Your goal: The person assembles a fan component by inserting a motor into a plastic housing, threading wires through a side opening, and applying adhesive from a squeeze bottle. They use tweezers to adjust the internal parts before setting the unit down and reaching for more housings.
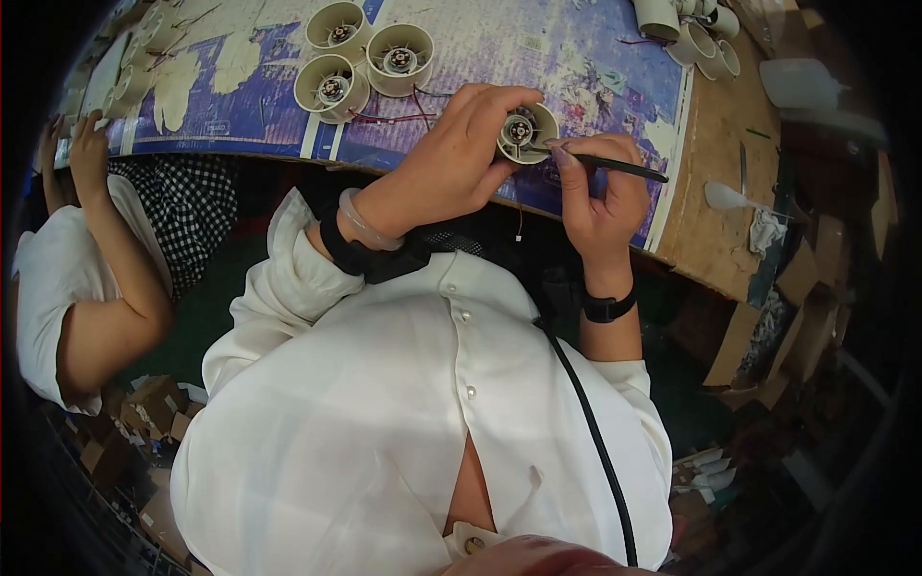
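Note:
My left hand (451,154) grips a small beige round fan housing (526,132) with a dark motor hub in its middle, held just above the bench edge. My right hand (600,197) holds a thin black brush-like tool (619,167), its tip touching the housing's right rim. A thin red wire dangles below the housing. Both wrists wear black bands, and the left also has a clear bangle.
Three more beige fan housings (360,58) with red and black wires lie on the worn blue bench mat (538,48). Beige cylinders (696,34) sit at the far right. Another person (77,250) in white works to my left. Cardboard boxes (144,413) lie on the floor.

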Available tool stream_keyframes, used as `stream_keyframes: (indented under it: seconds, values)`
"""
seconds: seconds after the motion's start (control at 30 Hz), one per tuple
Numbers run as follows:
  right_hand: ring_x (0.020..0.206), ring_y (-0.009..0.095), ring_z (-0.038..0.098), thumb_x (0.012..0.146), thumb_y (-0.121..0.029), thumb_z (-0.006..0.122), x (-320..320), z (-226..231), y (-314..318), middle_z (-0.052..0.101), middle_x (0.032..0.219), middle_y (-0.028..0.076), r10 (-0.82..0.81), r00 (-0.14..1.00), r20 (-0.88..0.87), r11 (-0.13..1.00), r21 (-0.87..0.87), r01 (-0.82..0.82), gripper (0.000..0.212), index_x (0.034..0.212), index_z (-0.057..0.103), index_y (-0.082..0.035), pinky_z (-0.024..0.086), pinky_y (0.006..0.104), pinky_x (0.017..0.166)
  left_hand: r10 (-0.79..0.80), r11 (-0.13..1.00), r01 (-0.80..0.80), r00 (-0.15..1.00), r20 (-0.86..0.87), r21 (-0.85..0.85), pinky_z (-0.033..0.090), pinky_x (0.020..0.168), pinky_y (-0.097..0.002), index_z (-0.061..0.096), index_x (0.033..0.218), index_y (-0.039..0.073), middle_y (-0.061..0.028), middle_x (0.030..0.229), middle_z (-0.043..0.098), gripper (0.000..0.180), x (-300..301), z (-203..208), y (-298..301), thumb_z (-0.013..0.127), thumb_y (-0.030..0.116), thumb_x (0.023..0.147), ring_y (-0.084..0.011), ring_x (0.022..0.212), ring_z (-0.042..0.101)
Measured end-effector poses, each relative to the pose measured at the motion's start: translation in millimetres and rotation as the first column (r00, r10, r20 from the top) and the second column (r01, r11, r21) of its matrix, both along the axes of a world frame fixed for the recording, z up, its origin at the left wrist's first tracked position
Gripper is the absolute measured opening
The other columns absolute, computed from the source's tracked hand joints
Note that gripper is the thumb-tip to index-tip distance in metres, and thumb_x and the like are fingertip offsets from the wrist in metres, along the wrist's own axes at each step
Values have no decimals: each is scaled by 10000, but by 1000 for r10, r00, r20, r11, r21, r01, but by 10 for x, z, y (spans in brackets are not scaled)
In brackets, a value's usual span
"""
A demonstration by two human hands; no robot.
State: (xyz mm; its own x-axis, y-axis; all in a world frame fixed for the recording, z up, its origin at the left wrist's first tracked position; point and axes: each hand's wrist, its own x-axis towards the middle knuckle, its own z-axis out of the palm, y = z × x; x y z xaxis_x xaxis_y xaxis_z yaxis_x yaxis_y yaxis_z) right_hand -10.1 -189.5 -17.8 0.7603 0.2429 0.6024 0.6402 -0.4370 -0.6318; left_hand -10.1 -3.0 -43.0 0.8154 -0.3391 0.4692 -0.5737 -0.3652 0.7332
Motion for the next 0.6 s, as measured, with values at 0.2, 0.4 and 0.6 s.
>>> stream_keyframes:
  seconds: [0.2, 0.4, 0.6]
  values:
    - [689, 195, 548, 800, -22, 729, 18, -8, 26, 652, 786, 53, -7, 999, 40, 1000, 15, 7, 73, 848, 673, -24, 426, 271, 539, -19, 1000, 19, 1000, -3, -1, 419, 954, -420, 402, 1311, 17, -149, 1234, 511, 701, 1, 3, 1, 703, -58, 682, -364, 1125, 480]
    - [688, 201, 550, 800, -21, 727, 28, 12, 52, 651, 790, 57, 20, 995, 99, 999, -31, -17, 73, 843, 668, -20, 427, 279, 546, -14, 1000, 14, 1000, 26, -4, 419, 954, -413, 417, 1309, 21, -145, 1220, 520, 678, -12, 12, 0, 696, -55, 696, -357, 1118, 487]
    - [687, 207, 553, 802, -23, 725, -2, 33, 44, 651, 792, 64, -10, 1000, -1, 1000, 6, 10, 77, 847, 663, -17, 433, 288, 557, 0, 1000, 0, 999, 33, -7, 422, 946, -397, 436, 1309, 31, -140, 1176, 540, 636, -10, 28, -1, 674, -59, 725, -342, 1100, 503]
